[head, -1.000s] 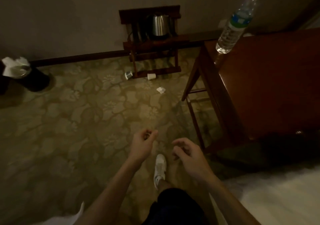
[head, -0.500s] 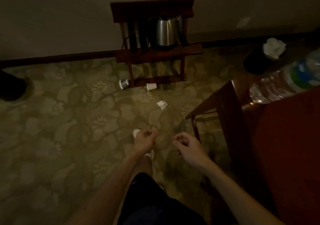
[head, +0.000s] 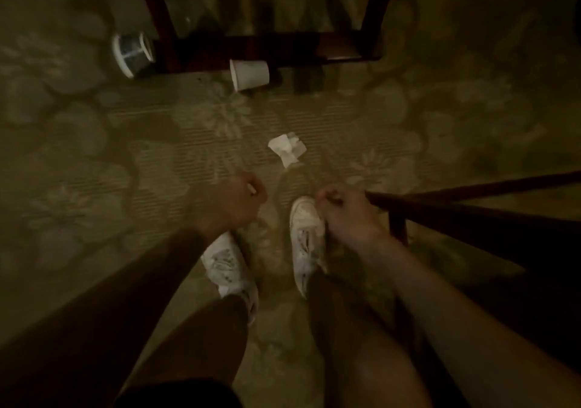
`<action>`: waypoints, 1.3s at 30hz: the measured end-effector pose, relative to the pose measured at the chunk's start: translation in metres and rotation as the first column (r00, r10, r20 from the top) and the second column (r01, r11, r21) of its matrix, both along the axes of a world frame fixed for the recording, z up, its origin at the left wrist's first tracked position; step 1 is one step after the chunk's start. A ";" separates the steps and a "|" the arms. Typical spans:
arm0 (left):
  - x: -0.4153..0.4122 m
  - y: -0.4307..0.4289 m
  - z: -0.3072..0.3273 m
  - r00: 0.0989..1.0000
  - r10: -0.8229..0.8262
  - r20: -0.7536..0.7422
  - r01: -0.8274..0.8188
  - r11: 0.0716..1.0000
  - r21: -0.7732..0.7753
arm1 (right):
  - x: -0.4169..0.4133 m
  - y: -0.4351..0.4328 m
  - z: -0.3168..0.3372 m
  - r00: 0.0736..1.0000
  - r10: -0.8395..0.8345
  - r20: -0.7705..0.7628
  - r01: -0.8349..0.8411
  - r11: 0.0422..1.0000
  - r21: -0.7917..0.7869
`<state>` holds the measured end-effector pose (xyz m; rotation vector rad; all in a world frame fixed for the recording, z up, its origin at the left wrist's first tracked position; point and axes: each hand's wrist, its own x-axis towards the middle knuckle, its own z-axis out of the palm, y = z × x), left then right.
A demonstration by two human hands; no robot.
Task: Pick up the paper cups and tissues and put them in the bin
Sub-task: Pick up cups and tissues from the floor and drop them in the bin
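A crumpled white tissue (head: 287,148) lies on the patterned carpet just ahead of my feet. Farther off, a white paper cup (head: 250,74) lies on its side against the foot of a dark wooden stand (head: 292,46). A second cup (head: 132,54), grey with a white rim, lies tipped over to its left. My left hand (head: 234,201) and my right hand (head: 345,216) hang above my shoes with fingers loosely curled and hold nothing. Both are short of the tissue. No bin is in view.
My two white shoes (head: 306,234) stand on the carpet under my hands. The dark rails of a wooden table (head: 471,206) run in from the right, close beside my right hand. The stand's legs rise at the top of the view.
I have stepped forward and tilted my view down. The cups and tissue are now much closer, and the kettle, bottle and bin have left the view. Both hands stay loosely curled.
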<state>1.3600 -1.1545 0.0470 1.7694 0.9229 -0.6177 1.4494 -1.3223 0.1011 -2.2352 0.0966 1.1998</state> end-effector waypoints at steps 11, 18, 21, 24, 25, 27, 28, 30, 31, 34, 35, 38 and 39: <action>0.079 0.036 -0.237 0.965 -0.145 0.218 0.112 0.981 0.158 | 0.068 0.023 -0.269 0.987 0.102 0.123 -0.099 0.995 -0.032; 0.090 0.019 -0.279 0.814 -0.483 0.322 0.281 0.813 0.510 | 0.070 0.028 -0.313 0.922 0.077 0.378 -0.120 0.989 0.092; 0.092 0.026 -0.284 0.774 -0.498 0.391 0.268 0.817 0.511 | 0.075 0.031 -0.318 0.898 0.085 0.431 -0.140 0.985 0.099; 0.090 0.040 -0.281 0.740 -0.497 0.453 0.296 0.846 0.444 | 0.085 0.038 -0.315 0.882 0.176 0.438 -0.250 0.961 0.116; 0.088 0.045 -0.278 0.745 -0.490 0.452 0.305 0.853 0.423 | 0.087 0.041 -0.313 0.883 0.194 0.427 -0.271 0.954 0.127; 0.079 0.053 -0.273 0.777 -0.451 0.440 0.298 0.878 0.374 | 0.089 0.048 -0.310 0.908 0.184 0.376 -0.262 0.950 0.170; 0.073 0.056 -0.270 0.791 -0.434 0.430 0.286 0.885 0.367 | 0.088 0.052 -0.309 0.926 0.157 0.343 -0.235 0.951 0.200; 0.062 0.060 -0.263 0.802 -0.433 0.412 0.266 0.876 0.402 | 0.084 0.064 -0.308 0.956 0.079 0.283 -0.152 0.957 0.247; 0.056 0.063 -0.261 0.808 -0.434 0.399 0.256 0.868 0.426 | 0.083 0.069 -0.307 0.962 0.057 0.268 -0.125 0.961 0.246; 0.044 0.080 -0.256 0.870 -0.386 0.308 0.212 0.855 0.472 | 0.085 0.081 -0.307 0.959 0.064 0.277 -0.127 0.968 0.215; 0.042 0.087 -0.255 0.889 -0.353 0.291 0.182 0.857 0.483 | 0.087 0.083 -0.306 0.957 0.071 0.283 -0.138 0.964 0.226; 0.047 0.106 -0.249 0.912 -0.272 0.308 0.074 0.846 0.528 | 0.089 0.089 -0.303 0.940 0.144 0.311 -0.231 0.936 0.265; 0.053 0.110 -0.245 0.911 -0.259 0.321 0.043 0.833 0.551 | 0.089 0.091 -0.302 0.928 0.183 0.324 -0.274 0.924 0.265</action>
